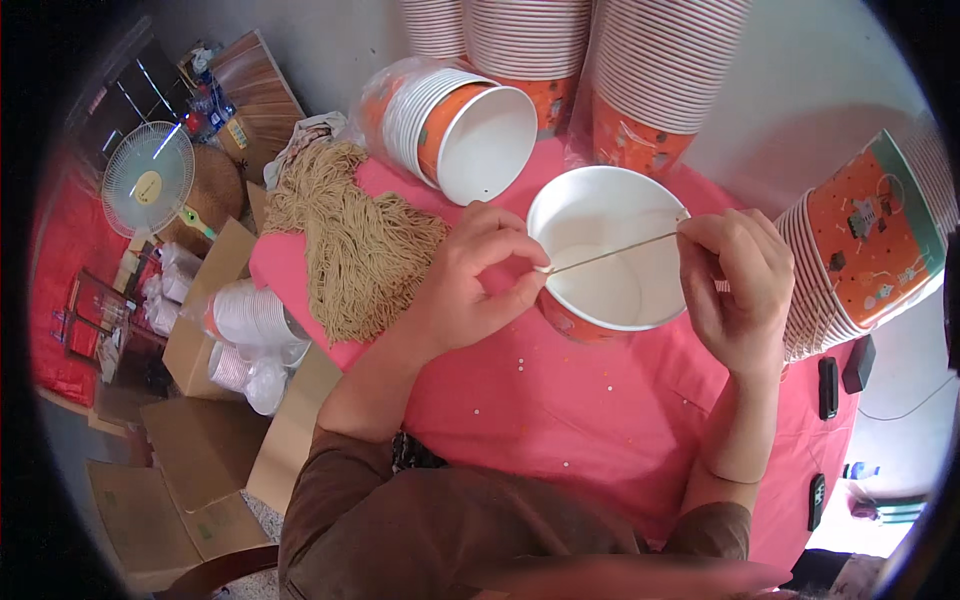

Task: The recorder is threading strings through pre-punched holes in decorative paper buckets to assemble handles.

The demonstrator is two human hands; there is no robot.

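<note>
A thin tan cord (615,252) is stretched straight between my two hands, its right end a little higher. My left hand (485,275) pinches one end between thumb and forefinger, where a small white tip shows. With fingers curled in, my right hand (738,280) grips the other end. Beneath the cord stands a single paper bucket (600,320), white inside and orange outside, its mouth facing up. A large bundle of similar tan cords (355,240) lies left of my left hand.
Stacked paper buckets (665,60) rise at the back, with a tipped stack (490,145) near the bundle. Another stack (850,250) leans at the right. Small white bits dot the pink tablecloth (540,430). Cardboard boxes (200,450) and a fan (148,180) stand left.
</note>
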